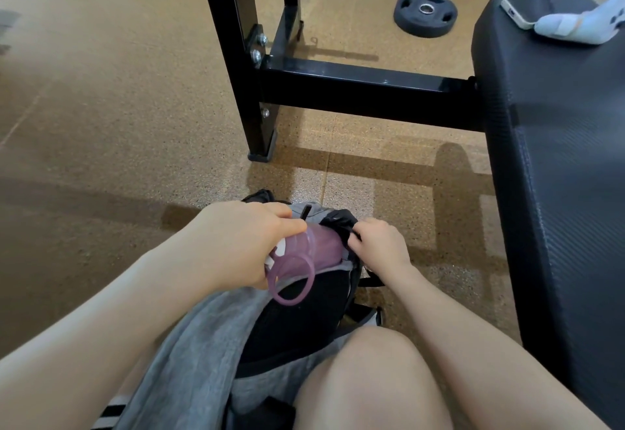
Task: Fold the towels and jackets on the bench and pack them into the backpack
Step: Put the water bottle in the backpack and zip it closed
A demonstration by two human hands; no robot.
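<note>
Black padded bench (558,158) off to the right of the backpack, nothing on it but a phone (537,8) and a pale blue-white cloth bundle (581,25) way at its far end (towel or sock, can't tell). No jacket visible up there.

Backpack (297,314) wedged between the knees, grey with a black mesh back panel, mouth facing away.

Left hand (236,243) at the backpack's left side, fingers curled round a purple shaker bottle (304,253), shoving it sideways into the opening. Right hand (378,243) at the backpack's right side, fingers pinching the black rim to hold the mouth wide.

Stuff that could go wrong: bottle's carry loop (294,280) dangling outside the opening, probably going to snag on the rim or zipper. Rim pinch looks small, so one slip and the mouth flops shut on the bottle. Also, bottle lying crosswise likely eats the room needed for folded stuff later.
</note>
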